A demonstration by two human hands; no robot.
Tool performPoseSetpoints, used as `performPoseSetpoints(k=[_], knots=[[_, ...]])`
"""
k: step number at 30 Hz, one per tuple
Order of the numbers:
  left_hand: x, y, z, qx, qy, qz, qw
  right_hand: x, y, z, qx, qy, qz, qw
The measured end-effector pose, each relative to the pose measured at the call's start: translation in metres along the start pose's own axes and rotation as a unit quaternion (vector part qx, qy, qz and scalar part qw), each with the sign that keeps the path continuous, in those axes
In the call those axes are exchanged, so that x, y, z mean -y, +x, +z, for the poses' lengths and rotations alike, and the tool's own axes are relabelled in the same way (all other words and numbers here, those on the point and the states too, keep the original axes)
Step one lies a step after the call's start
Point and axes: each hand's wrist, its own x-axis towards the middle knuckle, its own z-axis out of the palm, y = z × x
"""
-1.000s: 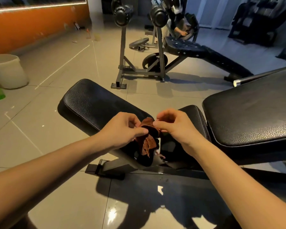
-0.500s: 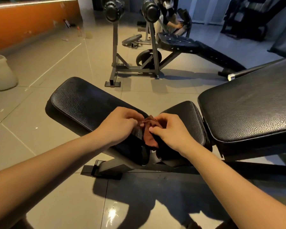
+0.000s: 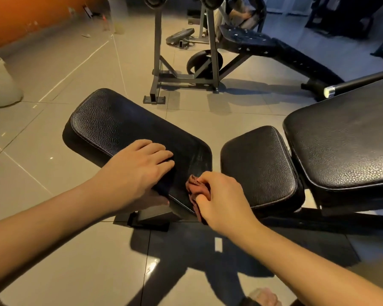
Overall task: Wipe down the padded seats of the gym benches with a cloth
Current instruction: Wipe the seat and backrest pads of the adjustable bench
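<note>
Since a second ago the left hand (image 3: 139, 171) has let go of the cloth (image 3: 196, 188) and come down onto the long black pad (image 3: 119, 129), while the right hand (image 3: 221, 199) has carried the cloth alone down to that pad's near right corner. Both hands pinched it between them before, above the gap between the pads.

Now the reddish-brown cloth sits bunched under the right hand's fingers, on the corner of the long pad just beside the gap to the small seat pad (image 3: 259, 164). Part of it shows ahead of the knuckles and a fold hangs down past the pad's near edge, below the thumb. The right fingers are curled and clamped on the cloth, with the thumb closing in from the near side.

The left hand rests on the long pad just to the left of the cloth, apart from it. Its fingers lie nearly straight and close together, flat on the leather, pointing toward the cloth; the thumb runs lower, along the pad's near edge.

To the right stands a larger black backrest pad (image 3: 352, 140). A pale bucket (image 3: 0, 82) sits on the tiled floor (image 3: 53, 250) at far left.
</note>
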Motion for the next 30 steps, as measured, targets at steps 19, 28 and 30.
performPoseSetpoints(k=[19, 28, 30], knots=[[0.001, 0.000, 0.015, -0.030, 0.020, 0.005, 0.999, -0.020, 0.104, -0.010, 0.007, -0.058, 0.087, 0.994], [0.008, -0.002, 0.021, -0.043, 0.040, 0.027, 0.998, 0.002, -0.001, -0.010, 0.079, -0.040, 0.002, 0.996], [0.008, -0.002, 0.017, -0.058, 0.029, 0.037, 0.997, 0.001, 0.013, -0.013, 0.059, -0.054, -0.005, 0.997]])
